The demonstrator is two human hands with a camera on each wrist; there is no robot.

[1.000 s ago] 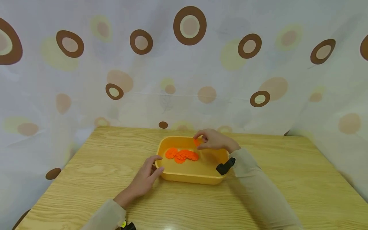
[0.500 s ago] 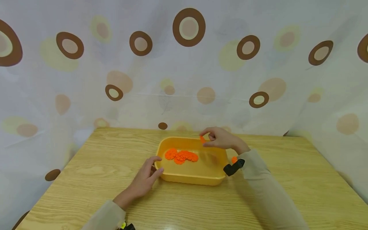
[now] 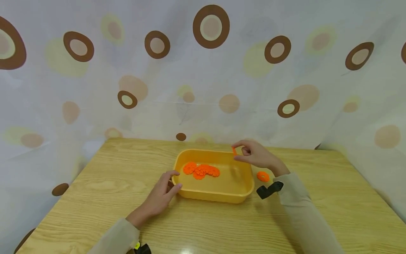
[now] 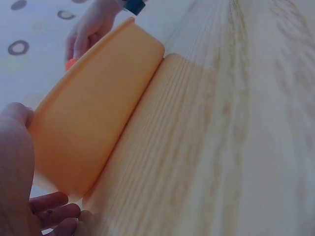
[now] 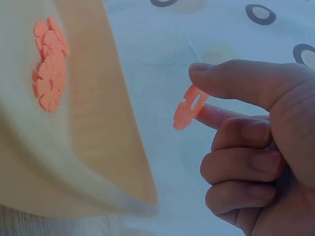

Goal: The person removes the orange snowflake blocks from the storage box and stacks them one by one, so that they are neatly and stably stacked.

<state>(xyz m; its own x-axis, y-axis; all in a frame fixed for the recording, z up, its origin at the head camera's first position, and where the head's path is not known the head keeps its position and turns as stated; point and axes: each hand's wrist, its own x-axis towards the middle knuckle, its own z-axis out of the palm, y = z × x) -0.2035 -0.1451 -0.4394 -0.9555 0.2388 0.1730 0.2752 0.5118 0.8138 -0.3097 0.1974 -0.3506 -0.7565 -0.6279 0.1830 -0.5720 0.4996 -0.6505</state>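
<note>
Two beige fabric sleeves [image 3: 312, 215] slant inward from the bottom of the head view. Right of centre, the right hand [image 3: 257, 155] pinches a thin, notched orange disc [image 3: 234, 151] between thumb and index finger, its other fingers curled toward the palm; the disc stands nearly edge-on. The left hand [image 3: 158, 197] grips the left end of a smooth yellow round-cornered plastic tray [image 3: 210, 197] at lower centre, thumb and fingers spread around its edge. Overlapping flower-shaped orange discs [image 3: 203, 170] lie inside, left of centre. One flat orange disc [image 3: 260, 177] rests right of the tray on the wood-grained table [image 3: 196, 225].
</note>
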